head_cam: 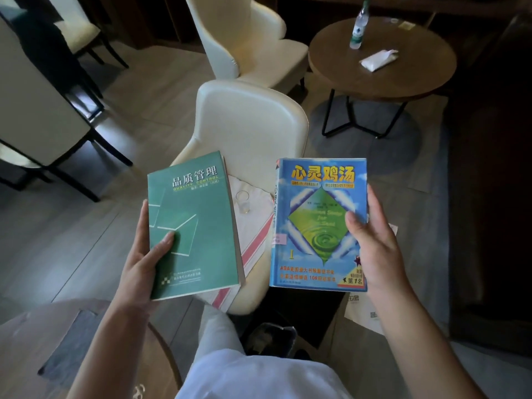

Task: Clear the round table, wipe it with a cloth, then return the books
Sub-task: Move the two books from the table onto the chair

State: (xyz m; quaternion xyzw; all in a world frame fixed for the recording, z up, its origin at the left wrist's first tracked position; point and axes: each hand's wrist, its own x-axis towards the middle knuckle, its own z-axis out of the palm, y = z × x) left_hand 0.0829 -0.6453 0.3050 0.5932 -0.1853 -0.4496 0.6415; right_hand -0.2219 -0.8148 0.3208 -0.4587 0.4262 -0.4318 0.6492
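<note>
Head view: the left hand grips a green book by its left edge, thumb curled over the cover. The right hand grips a blue book by its right edge, thumb on the cover. Both books are held face up, side by side but apart, above a cream chair. On its seat lie a striped cloth and a small glass. A round table edge shows at lower left. Farther off, another round table carries a bottle and a white packet.
</note>
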